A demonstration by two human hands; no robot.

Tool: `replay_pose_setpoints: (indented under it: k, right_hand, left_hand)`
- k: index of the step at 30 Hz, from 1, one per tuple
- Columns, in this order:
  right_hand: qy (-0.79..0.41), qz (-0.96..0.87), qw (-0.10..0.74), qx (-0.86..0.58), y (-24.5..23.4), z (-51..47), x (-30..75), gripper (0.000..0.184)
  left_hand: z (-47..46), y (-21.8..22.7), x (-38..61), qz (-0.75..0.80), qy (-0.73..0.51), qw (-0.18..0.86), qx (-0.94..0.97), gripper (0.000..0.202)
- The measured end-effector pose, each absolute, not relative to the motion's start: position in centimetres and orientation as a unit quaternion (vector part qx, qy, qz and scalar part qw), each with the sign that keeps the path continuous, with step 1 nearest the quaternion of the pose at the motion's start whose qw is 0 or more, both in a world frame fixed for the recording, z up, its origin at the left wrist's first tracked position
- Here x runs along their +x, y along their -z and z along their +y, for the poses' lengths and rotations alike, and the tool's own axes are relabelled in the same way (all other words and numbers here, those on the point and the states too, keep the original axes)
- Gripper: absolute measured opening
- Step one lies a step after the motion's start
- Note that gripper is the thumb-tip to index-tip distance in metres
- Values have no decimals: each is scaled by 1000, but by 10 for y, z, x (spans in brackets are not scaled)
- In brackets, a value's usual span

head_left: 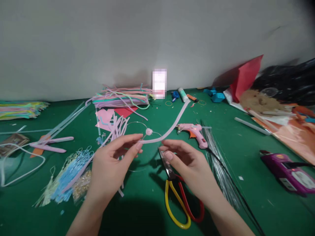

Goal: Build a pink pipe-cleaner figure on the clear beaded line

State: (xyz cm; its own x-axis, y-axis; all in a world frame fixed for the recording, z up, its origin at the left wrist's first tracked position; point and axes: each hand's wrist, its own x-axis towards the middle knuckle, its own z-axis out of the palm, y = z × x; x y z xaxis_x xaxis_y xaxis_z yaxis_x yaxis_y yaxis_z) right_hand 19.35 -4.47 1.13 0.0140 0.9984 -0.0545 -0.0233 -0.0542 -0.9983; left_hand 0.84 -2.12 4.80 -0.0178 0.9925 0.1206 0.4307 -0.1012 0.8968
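A long pale pink pipe cleaner (pixel 172 127) curves up to the right, one end pinched between the thumb and fingers of my left hand (pixel 110 160). Just beyond those fingertips is a small pale pink ball (pixel 149 131), with thin curved wire around it; whether my left hand also holds the wire I cannot tell. My right hand (pixel 189 162) is just below the pipe cleaner, fingers loosely curled, thumb and forefinger apart, with nothing visible between them. Beneath it on the green table lie scissors (pixel 178 203) with one yellow and one red handle, blades partly hidden by my hand.
A pink glue gun (pixel 195 131) lies right of centre, its black cord beside a bundle of clear strands (pixel 219 164). Blue tassels (pixel 71 177) lie at left. Pipe cleaners (pixel 120 98) are piled near the wall. A purple device (pixel 287 172) sits at right.
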Motion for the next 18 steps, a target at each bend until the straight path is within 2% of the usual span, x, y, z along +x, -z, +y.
replay_pose_setpoints:
  k: [5, 18]
  right_hand:
    - [-524, -437, 531, -503, -13, -37, 183, 22]
    - [-558, -374, 557, -488, -6, -32, 186, 22]
  left_hand:
    - [-15, -40, 12, 552, -402, 431, 590, 18]
    - [-18, -31, 15, 533, -406, 482, 564, 18]
